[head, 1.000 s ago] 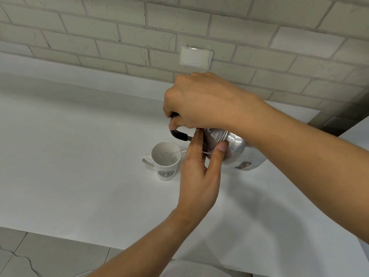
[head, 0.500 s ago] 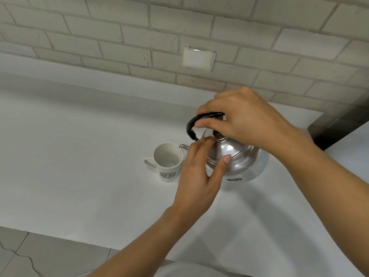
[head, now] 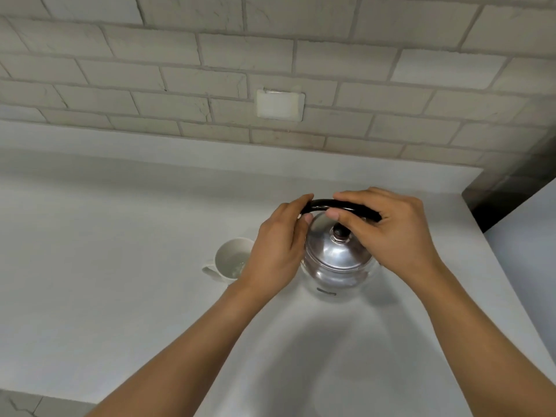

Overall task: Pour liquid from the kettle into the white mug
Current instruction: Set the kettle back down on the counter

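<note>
A shiny steel kettle [head: 335, 263] with a black knob on its lid and a black arched handle [head: 352, 205] stands upright on the white counter [head: 120, 266]. My right hand [head: 391, 233] grips the handle from the right. My left hand [head: 279, 245] holds the handle's left end, thumb against the kettle's side. Just left of the kettle sits the white mug [head: 231, 261] with clear liquid in its bottom; my left hand hides its right rim. The kettle's spout is hidden.
A brick-pattern tiled wall [head: 180, 70] with a white cover plate [head: 279, 104] rises behind the counter. A dark gap [head: 505, 194] opens at the right, beside another white surface [head: 529, 254]. The counter's front edge and tiled floor [head: 30, 404] show at bottom left.
The kettle went from tilted over the mug to upright on the counter at the mug's right. My left hand moved from the lid to the handle's left end.
</note>
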